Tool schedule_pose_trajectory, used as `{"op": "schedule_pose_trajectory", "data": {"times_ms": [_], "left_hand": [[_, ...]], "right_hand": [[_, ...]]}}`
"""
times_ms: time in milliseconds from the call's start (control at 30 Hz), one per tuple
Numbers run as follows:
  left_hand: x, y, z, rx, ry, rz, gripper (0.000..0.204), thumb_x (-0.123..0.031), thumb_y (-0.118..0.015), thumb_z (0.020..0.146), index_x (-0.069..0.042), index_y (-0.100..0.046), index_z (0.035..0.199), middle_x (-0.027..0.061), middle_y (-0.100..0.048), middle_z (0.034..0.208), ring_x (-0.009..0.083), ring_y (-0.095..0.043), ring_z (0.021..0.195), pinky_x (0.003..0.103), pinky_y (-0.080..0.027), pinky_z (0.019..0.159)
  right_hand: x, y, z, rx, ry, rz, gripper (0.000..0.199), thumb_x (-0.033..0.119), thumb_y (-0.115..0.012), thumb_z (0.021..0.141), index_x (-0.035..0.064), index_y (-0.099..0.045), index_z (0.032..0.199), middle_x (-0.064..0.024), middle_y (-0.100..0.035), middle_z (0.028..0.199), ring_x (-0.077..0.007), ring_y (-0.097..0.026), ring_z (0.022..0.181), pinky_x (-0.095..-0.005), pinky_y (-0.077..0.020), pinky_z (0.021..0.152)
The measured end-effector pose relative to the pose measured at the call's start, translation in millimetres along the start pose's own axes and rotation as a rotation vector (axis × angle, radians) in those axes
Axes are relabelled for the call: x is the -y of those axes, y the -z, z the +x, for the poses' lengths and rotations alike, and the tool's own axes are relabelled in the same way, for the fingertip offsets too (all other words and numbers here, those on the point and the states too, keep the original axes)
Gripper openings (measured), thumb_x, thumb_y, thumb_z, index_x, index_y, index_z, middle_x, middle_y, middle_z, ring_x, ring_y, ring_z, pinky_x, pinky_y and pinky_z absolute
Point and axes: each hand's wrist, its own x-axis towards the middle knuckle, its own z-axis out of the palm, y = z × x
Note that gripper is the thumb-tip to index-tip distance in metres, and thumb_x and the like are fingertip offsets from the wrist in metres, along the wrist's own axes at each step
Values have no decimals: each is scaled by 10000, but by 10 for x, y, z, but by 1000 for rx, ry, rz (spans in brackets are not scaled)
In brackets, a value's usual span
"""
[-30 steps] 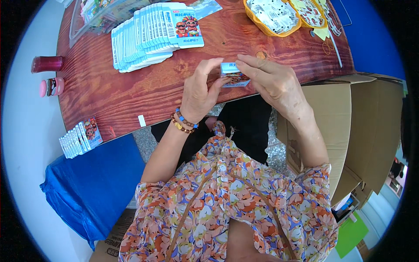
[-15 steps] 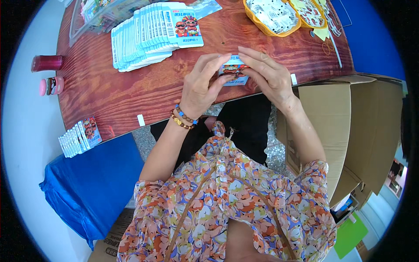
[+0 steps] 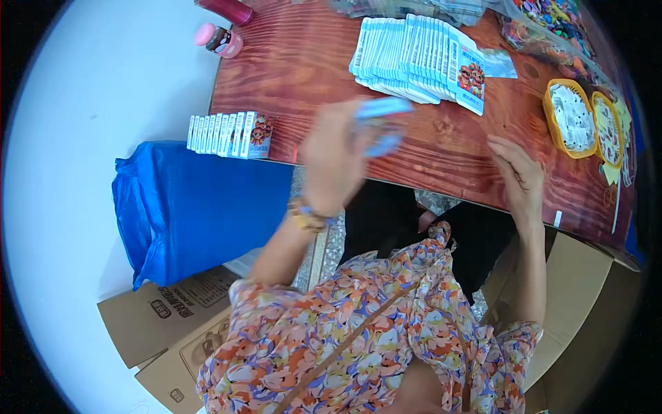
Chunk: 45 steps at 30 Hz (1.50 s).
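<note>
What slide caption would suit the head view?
Left hand holding a motion-blurred, rectangular blue box over a reddish-brown wooden table; right hand open, empty.

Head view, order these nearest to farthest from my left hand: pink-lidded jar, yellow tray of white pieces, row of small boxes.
From your left hand:
1. Row of small boxes, just to its left.
2. Pink-lidded jar, upper left.
3. Yellow tray of white pieces, right side.

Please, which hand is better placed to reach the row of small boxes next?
Probably the left hand: it is nearer the row of small boxes and holds a blue box; the right hand appears empty, farther right.
</note>
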Motion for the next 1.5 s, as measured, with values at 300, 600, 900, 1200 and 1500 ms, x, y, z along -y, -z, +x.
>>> {"op": "schedule_pose_trajectory", "data": {"times_ms": [300, 600, 900, 1200, 1500], "left_hand": [[1329, 696, -294, 77, 22, 728, 429, -50, -696, 860, -65, -601, 1278, 162, -604, 1124, 356, -596, 972, 451, -490, 784], [1367, 598, -315, 11, 79, 734, 604, -235, -742, 874, -78, -532, 1418, 197, -576, 1240, 386, -530, 1139, 497, -416, 949], [513, -103, 26, 74, -73, 129, 467, -136, -699, 904, -11, -577, 1336, 173, -621, 1172, 336, -559, 1095, 437, -417, 966], [-308, -1119, 418, 287, 744, -1313, 249, -77, -596, 991, 22, -617, 1218, 85, -705, 1055, 109, -665, 925, 252, -538, 769], [-442, -1182, 195, 477, 341, -1043, 340, -40, -597, 976, 31, -594, 1309, 94, -703, 1100, 87, -649, 955, 258, -527, 819]], "right_hand": [[86, -261, 340, 175, 145, -3, 181, -27, -612, 939, -25, -682, 1105, -135, -669, 1229, -222, -675, 1037, -307, -522, 874], [-217, -189, 585, -142, 148, -392, 470, 106, -718, 885, 29, -582, 1328, -144, -540, 1432, -329, -521, 1321, -406, -445, 1071], [-612, -340, 721, 3, 302, -686, 444, 89, -712, 848, 27, -612, 1277, -137, -586, 1372, -278, -546, 1290, -466, -399, 1113], [-130, -142, 213, -102, 489, -551, 380, 3, -662, 849, 37, -658, 1228, -119, -660, 1253, -294, -620, 1194, -449, -516, 984], [-29, 376, 322, -148, -220, 258, 204, 96, -675, 932, -7, -695, 1107, -41, -684, 997, -94, -623, 933, -249, -513, 777]]}}
